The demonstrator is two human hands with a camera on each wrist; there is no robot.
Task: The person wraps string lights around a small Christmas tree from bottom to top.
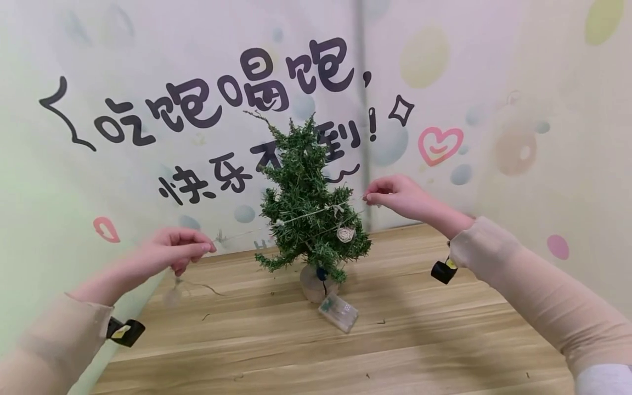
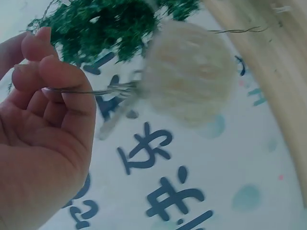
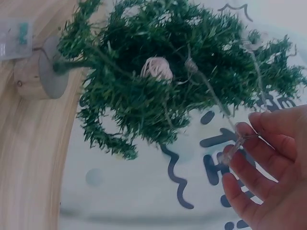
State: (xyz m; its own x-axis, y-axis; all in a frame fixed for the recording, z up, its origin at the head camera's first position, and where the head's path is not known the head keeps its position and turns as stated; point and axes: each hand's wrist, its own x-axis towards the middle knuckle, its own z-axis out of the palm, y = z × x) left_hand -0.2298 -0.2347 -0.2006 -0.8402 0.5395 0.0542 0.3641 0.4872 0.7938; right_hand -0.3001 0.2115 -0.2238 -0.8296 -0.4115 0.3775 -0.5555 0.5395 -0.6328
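The thin, silvery wire string (image 1: 306, 215) crosses the front of a green artificial tree (image 1: 296, 178) in the head view, pinched by the left hand (image 1: 180, 249) at the tree's 8 o'clock and the right hand (image 1: 400, 195) at 3 o'clock, apparently to hold it taut. In the left-wrist view, curled fingers (image 2: 72, 79) grip a length bearing a round, whitish ornament (image 2: 192, 74) toward 2 o'clock, perhaps against tangling. In the right-wrist view, thumb and fingers (image 3: 259, 153) pinch the string; a pale, wound ball (image 3: 157, 68) nestles in branches toward 10 o'clock.

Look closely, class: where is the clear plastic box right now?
In the head view, the clear plastic box lies on the wooden table, slightly right of centre, just in front of the round base of the green tree.
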